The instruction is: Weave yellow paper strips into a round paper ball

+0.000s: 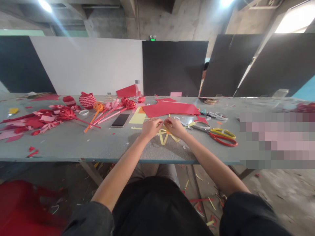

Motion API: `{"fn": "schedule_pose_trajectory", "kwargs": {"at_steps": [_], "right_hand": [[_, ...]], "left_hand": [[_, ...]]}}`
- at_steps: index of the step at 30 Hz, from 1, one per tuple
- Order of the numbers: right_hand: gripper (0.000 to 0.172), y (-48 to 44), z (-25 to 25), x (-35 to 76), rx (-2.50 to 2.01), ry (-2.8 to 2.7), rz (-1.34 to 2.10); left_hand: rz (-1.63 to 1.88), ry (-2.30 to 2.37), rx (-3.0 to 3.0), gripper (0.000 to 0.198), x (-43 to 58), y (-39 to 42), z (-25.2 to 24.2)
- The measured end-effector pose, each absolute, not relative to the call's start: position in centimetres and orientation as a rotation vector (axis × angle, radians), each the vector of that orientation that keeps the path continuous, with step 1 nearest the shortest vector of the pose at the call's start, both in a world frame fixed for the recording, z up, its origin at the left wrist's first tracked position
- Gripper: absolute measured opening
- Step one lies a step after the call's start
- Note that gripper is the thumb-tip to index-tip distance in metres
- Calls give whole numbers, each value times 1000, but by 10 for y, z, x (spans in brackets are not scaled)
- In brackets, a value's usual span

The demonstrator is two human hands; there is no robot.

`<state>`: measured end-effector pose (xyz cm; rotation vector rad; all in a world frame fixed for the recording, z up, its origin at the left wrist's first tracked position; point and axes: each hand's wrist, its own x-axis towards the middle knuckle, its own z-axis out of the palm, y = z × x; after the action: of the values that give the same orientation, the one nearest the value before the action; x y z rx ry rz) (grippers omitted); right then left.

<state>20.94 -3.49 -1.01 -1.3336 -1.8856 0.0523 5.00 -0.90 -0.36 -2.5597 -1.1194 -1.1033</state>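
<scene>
My left hand (150, 128) and my right hand (175, 127) meet over the grey table (73, 141), fingers pinched together on thin yellow paper strips (164, 135). The strips hang in loops and points below my fingers, just above the tabletop. Both hands are closed on the strips, thumbs and fingertips nearly touching each other.
Red paper sheets (169, 108) lie just beyond my hands, a yellow sheet (137, 118) and a black phone (120, 120) to the left. Scissors with yellow and red handles (216, 135) lie right. Red paper flowers and scraps (49, 116) cover the left side. Scraps litter the floor.
</scene>
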Motion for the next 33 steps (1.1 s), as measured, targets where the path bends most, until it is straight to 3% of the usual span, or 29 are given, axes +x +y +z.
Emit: {"fn": "schedule_pose_trajectory", "kwargs": {"at_steps": [12,33], "right_hand": [[20,-46,-5,211,-1394,-2117,-274],[19,-46,-2,216,-1429,-2212,-262]], "left_hand": [[-983,-1120,-2669,23,48,-6,-5],[-1007,-1203,-2830,20,48,-5,-5]]}}
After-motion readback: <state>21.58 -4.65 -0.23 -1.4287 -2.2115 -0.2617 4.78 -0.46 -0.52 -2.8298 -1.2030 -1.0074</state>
